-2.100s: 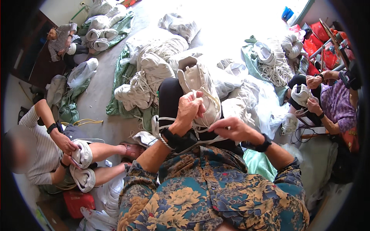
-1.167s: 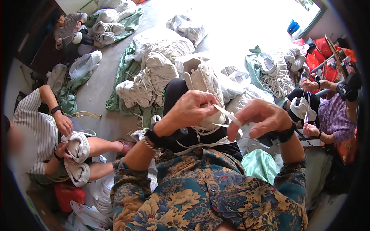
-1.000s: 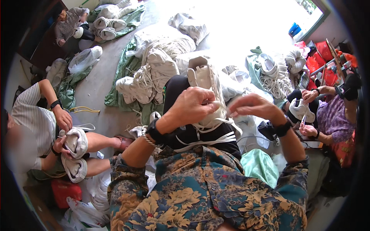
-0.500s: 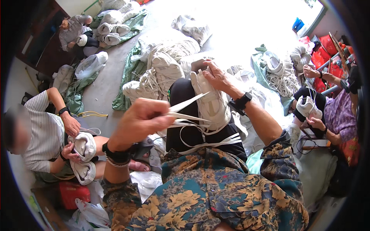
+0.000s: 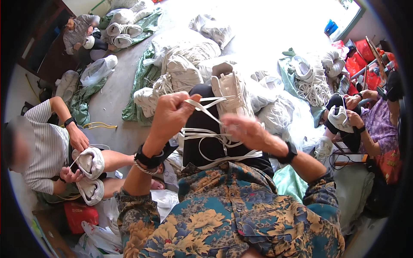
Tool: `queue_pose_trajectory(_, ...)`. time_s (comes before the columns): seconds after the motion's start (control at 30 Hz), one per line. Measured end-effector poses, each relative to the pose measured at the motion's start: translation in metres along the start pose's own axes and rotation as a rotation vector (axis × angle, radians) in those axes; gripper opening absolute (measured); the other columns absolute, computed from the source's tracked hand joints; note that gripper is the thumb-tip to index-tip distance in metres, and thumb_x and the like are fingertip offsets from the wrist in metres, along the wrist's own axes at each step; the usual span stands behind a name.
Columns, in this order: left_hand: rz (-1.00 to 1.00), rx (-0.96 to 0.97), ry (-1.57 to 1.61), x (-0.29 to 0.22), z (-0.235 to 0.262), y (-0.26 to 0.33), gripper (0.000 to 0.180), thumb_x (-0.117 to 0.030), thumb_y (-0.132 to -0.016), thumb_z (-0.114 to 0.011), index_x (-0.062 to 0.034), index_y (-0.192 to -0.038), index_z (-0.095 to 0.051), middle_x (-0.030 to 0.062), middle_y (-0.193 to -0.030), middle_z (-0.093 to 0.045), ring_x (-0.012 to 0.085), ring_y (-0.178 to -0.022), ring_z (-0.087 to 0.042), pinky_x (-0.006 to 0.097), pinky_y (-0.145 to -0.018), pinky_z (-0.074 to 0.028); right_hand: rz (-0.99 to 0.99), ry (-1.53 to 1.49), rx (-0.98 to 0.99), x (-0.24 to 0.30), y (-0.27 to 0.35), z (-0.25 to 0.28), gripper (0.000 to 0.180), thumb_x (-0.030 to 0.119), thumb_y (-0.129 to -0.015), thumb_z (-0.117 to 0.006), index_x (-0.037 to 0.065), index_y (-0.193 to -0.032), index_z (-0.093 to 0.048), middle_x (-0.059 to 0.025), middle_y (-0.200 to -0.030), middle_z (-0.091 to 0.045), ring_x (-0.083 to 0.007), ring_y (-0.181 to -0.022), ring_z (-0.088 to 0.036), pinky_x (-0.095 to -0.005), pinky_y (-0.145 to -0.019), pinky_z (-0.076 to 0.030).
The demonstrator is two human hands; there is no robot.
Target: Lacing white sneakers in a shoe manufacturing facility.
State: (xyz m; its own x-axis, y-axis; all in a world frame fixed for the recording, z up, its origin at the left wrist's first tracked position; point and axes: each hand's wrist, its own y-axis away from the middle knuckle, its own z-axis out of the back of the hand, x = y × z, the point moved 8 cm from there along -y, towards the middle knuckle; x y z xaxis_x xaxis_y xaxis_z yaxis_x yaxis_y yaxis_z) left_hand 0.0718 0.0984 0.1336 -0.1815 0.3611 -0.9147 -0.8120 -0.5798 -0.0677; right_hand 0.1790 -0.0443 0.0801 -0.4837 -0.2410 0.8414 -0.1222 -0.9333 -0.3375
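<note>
A white sneaker (image 5: 232, 88) rests on my dark-trousered lap, its toe end hidden behind my right hand. White shoelace (image 5: 206, 112) strands stretch from the sneaker's upper to my left hand (image 5: 172, 115), which is closed in a pinch on them left of the shoe. One strand runs straight down to the fingertips of my right hand (image 5: 247, 131). That hand is over the lower part of the sneaker, blurred, with its fingers drawn together at the lace. More loose white laces (image 5: 223, 161) lie across my thighs below the shoe.
Ahead, white sneakers (image 5: 183, 73) and laces are heaped on green sacking (image 5: 142, 86). Clear plastic bags (image 5: 279, 114) lie right of my lap. A person in a striped shirt (image 5: 47, 146) handles shoes at left; another in purple (image 5: 380, 129) holds one at right. A third person (image 5: 81, 34) sits far left.
My right hand has left the sneaker's far end and come down toward me to the lace. My left hand has moved up and slightly right, still pinching lace.
</note>
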Motion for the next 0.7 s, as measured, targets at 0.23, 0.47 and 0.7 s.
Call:
queue_pose_trajectory(0.23,-0.107,0.145,0.053,-0.002,-0.05,-0.003,0.03,-0.019,-0.09,-0.051,-0.0004,-0.067,-0.056,-0.0045,-0.054,-0.044,0.0012,-0.049,-0.035,0.019,-0.043,-0.029,-0.014,0.133,-0.007,0.063,0.048,0.124,0.034,0.024,-0.093,-0.043,0.001,-0.07,-0.051,-0.0045,-0.052,-0.047,-0.0123,-0.042,-0.044,-0.0253,-0.044,-0.039)
queue_pose_trajectory(0.47,0.095,-0.005,0.52,-0.037,-0.005,0.01,0.027,-0.026,-0.092,-0.046,-0.0038,-0.078,-0.053,0.0001,-0.061,-0.051,0.0076,-0.051,-0.048,0.019,-0.045,-0.038,0.012,-0.864,-0.172,0.043,0.016,0.159,0.04,0.032,-0.094,-0.033,0.002,-0.116,-0.048,-0.0193,-0.112,-0.053,-0.0337,-0.106,-0.05,-0.0477,-0.095,-0.034)
queue_pose_trajectory(0.7,-0.07,-0.152,1.034,0.001,0.156,0.057,0.024,-0.028,-0.093,-0.042,-0.0076,-0.083,-0.05,0.0035,-0.06,-0.046,0.0144,-0.054,-0.043,0.027,-0.046,-0.034,-0.015,0.01,0.005,-0.018,-0.016,0.034,0.025,0.0,-0.084,-0.047,0.002,-0.106,-0.059,-0.0137,-0.107,-0.06,-0.0219,-0.103,-0.056,-0.0312,-0.087,-0.045)
